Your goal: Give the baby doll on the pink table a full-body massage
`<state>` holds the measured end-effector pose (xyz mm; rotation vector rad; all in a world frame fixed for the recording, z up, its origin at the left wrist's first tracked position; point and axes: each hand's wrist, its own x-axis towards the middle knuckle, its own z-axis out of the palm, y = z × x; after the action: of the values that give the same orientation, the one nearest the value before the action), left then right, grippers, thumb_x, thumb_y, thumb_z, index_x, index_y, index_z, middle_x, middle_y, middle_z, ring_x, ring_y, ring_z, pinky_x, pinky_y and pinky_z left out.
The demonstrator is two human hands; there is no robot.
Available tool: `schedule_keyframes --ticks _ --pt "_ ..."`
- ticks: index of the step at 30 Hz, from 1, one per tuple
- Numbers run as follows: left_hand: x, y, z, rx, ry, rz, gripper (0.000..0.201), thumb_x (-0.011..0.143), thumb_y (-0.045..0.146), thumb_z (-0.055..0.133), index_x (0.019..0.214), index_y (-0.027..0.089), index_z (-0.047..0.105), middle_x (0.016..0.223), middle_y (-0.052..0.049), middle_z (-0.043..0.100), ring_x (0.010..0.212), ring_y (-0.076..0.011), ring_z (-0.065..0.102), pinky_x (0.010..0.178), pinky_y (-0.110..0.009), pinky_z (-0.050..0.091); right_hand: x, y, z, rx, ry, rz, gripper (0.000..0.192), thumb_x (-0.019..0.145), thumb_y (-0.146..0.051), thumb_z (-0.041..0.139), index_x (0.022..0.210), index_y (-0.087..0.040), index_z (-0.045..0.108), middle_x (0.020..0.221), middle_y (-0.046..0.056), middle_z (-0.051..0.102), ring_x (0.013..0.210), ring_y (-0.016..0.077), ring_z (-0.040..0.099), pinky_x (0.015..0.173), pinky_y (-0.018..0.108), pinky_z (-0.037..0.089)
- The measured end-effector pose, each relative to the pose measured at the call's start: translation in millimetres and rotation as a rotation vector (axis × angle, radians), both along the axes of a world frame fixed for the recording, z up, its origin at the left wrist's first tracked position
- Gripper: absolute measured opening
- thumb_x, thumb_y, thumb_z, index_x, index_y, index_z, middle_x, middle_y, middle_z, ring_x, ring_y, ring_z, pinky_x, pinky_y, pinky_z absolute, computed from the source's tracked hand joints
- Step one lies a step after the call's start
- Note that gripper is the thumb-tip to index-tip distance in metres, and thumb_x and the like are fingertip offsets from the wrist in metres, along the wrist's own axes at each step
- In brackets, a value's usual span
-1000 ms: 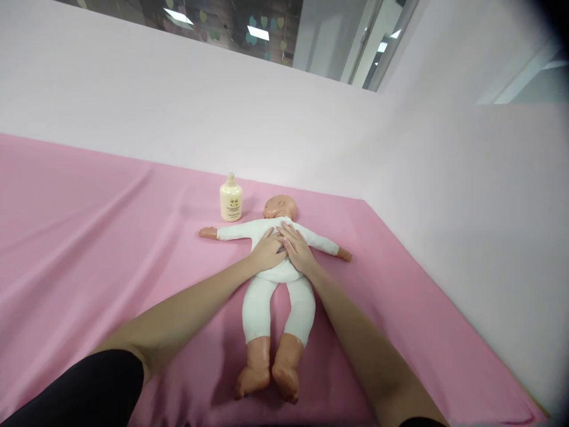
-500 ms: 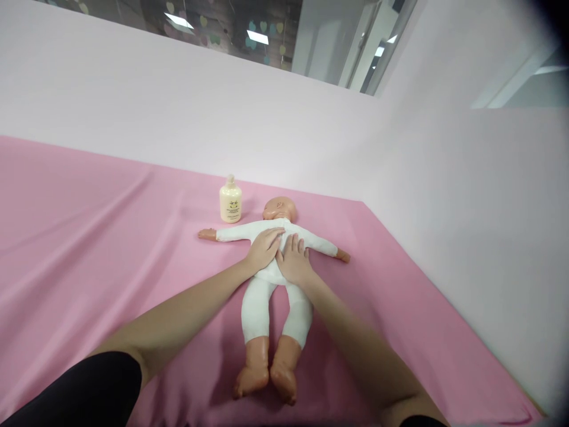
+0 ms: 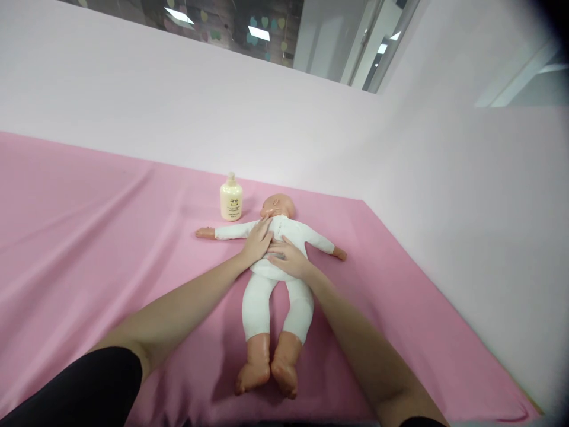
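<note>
Pressing flat, fingers spread, our left hand [image 3: 258,242] & right hand [image 3: 287,261] lay on the doll [image 3: 271,279], w/ it face-up on the pink sheet [image 3: 89,237], lotion bottle [image 3: 231,201] near its head.

Left hand [image 3: 258,244] and right hand [image 3: 288,261]: both bare, no gloves, rings, watch or bands visible. Forearms bare from wrist to above the elbow. Left sleeve [image 3: 84,388]: black, plain, smooth fabric, ending near the elbow. A sliver of black right sleeve [image 3: 418,422] shows at the bottom edge; detail cannot be made out.
</note>
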<state>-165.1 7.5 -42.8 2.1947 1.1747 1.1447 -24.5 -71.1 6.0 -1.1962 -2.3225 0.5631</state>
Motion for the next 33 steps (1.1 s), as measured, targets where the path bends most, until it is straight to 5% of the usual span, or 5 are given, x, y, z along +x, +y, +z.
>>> schedule_keyframes --ticks 8,15,22,27,33 --pt "-2 4 -3.9 -0.017 0.080 0.080 0.055 0.092 0.032 0.031 0.143 0.011 0.031 0.149 -0.013 0.034 0.140 -0.0261 0.025 0.115 -0.048 0.020 18 12 -8.2 -0.250 0.445 0.088 0.046 0.087 -0.044 0.045 0.052 -0.020 0.063 0.061 -0.002 0.068 0.074 0.0131 0.067 0.117 0.039 0.014" --pt "-1 3 -1.1 -0.012 0.114 0.092 0.056 0.090 0.030 0.036 0.143 0.012 0.031 0.149 -0.014 0.033 0.140 -0.0279 0.026 0.114 -0.049 0.022 23 12 -15.2 -0.295 0.594 -0.095 0.051 0.088 -0.045 0.044 0.044 -0.020 0.045 0.032 -0.010 0.032 0.035 0.0058 0.030 0.088 0.034 0.044" --pt "-1 0 0.8 -0.007 0.125 0.087 0.056 0.090 0.030 0.038 0.144 0.014 0.030 0.150 -0.012 0.033 0.140 -0.0273 0.027 0.114 -0.050 0.021 19 7 -13.1 0.083 0.244 -0.174 0.022 0.086 -0.031 0.046 0.092 -0.018 0.064 0.088 0.003 0.062 0.083 0.0148 0.056 0.084 0.031 0.044" --pt "0 0 1.6 -0.021 0.161 0.093 0.057 0.091 0.030 0.034 0.143 0.008 0.030 0.150 -0.014 0.032 0.140 -0.0273 0.025 0.115 -0.047 0.021 20 9 -12.8 0.187 -0.047 -0.203 0.034 0.091 -0.035 0.044 0.120 -0.025 0.057 0.147 0.004 0.036 0.136 0.0209 0.028 0.112 0.041 0.020" --pt "0 4 -4.1 0.042 0.144 0.085 0.053 0.091 0.028 0.034 0.142 0.013 0.033 0.148 -0.012 0.035 0.139 -0.0251 0.028 0.114 -0.047 0.023 19 14 -15.5 0.078 -0.185 -0.276 0.051 0.095 -0.043 0.029 0.143 -0.027 0.033 0.157 0.000 0.014 0.145 0.0209 0.007 0.116 0.042 0.009"
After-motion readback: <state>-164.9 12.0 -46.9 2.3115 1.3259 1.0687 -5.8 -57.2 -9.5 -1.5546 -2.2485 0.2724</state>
